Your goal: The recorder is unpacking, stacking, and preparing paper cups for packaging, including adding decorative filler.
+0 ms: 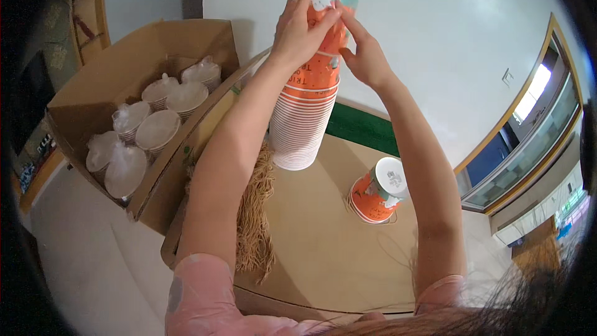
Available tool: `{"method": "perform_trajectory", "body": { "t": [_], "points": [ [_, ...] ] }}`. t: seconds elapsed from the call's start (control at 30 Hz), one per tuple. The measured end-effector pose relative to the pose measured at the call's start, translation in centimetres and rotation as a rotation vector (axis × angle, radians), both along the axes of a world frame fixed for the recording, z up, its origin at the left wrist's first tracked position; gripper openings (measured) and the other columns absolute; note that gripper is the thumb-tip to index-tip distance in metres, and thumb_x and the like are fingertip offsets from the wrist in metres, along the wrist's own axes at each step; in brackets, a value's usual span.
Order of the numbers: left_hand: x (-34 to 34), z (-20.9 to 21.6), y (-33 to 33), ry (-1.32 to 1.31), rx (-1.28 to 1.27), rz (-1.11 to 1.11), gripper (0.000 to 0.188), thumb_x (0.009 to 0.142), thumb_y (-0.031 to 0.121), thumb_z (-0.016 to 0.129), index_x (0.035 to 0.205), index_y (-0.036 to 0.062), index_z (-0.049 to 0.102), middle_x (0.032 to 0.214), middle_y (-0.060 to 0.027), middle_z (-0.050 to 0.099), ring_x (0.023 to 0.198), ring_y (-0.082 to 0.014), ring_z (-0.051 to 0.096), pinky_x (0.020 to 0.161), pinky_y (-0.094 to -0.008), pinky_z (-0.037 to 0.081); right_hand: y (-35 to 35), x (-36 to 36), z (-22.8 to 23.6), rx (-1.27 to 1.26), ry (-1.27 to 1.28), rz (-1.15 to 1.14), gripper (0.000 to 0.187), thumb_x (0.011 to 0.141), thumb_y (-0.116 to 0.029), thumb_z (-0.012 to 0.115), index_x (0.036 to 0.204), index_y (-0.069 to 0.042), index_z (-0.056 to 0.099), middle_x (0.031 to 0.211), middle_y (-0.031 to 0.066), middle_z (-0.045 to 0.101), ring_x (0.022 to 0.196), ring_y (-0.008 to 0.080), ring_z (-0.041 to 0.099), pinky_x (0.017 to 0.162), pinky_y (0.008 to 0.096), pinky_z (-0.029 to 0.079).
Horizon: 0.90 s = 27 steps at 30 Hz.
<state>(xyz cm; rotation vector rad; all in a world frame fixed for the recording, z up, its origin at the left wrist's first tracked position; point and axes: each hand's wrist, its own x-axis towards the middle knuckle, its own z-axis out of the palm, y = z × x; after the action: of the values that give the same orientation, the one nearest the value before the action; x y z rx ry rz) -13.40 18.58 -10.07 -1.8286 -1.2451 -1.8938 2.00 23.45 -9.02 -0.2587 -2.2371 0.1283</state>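
A tall stack of nested paper cups (303, 124) stands upside down on the table, white rims below and orange prints showing higher up. At its top is an orange and teal paper cup (325, 12). My left hand (300, 34) wraps that top cup from the left. From the right, my right hand (367, 56) holds the same cup, fingertips on its side. Beside my right forearm, a second orange paper cup (367, 202) sits upside down, with thin tan cord round its rim. A bundle of tan strings (255, 230) lies under my left forearm.
To the left, an open cardboard box (199, 34) holds several plastic-wrapped stacks of white cups (158, 129). The brown tabletop (323, 255) has a rounded front edge. Behind it are a green strip (360, 127) and a white wall (423, 37).
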Motion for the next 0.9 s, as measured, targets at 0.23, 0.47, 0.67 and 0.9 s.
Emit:
{"method": "perform_trajectory", "body": {
  "t": [0.23,0.47,0.67,0.9],
  "points": [
    [-4.6,0.6,4.4,-0.454,-0.222,0.134,0.083,0.078,0.058,0.052,0.13,-0.0053,0.035,0.129,-0.0252,0.042,0.121,-0.0339,0.041,0.101,-0.0385,0.032,6.8,0.0,-1.3,-0.328,-0.064,-0.24,0.089,0.069,0.009,0.059,0.143,-0.016,0.015,0.141,0.0126,0.032,0.13,0.0303,0.031,0.103,0.0436,0.031],
    [-2.5,4.3,1.8,-0.326,0.109,-0.323,0.052,0.086,0.043,0.053,0.116,0.0006,0.05,0.109,-0.0152,0.057,0.104,-0.0228,0.054,0.089,-0.0317,0.04,6.4,-1.2,-1.0,-0.056,0.248,-0.016,0.096,0.07,0.001,0.066,0.143,-0.011,0.006,0.125,0.0143,0.049,0.113,0.0257,0.049,0.099,0.0343,0.034],
    [2.6,5.9,-10.2,-0.156,0.108,-0.131,0.042,0.09,0.036,0.048,0.116,0.0022,0.047,0.107,-0.0143,0.05,0.096,-0.0273,0.05,0.085,-0.0333,0.04,-4.2,6.1,2.3,0.17,0.376,-0.212,0.061,0.082,0.003,0.055,0.137,-0.009,0.033,0.127,0.0135,0.05,0.106,0.0203,0.054,0.091,0.03,0.042],
    [6.8,-14.3,-19.8,-0.272,-0.588,-0.397,0.031,0.093,0.024,0.044,0.109,-0.0021,0.052,0.099,-0.014,0.057,0.09,-0.0223,0.057,0.081,-0.0326,0.044,-20.0,15.6,-9.4,-0.635,-0.017,-0.608,0.038,0.09,-0.013,0.049,0.126,0.0,0.044,0.069,0.0003,0.051,0.062,0.0041,0.043,0.053,0.0207,0.035]
  ]
}}
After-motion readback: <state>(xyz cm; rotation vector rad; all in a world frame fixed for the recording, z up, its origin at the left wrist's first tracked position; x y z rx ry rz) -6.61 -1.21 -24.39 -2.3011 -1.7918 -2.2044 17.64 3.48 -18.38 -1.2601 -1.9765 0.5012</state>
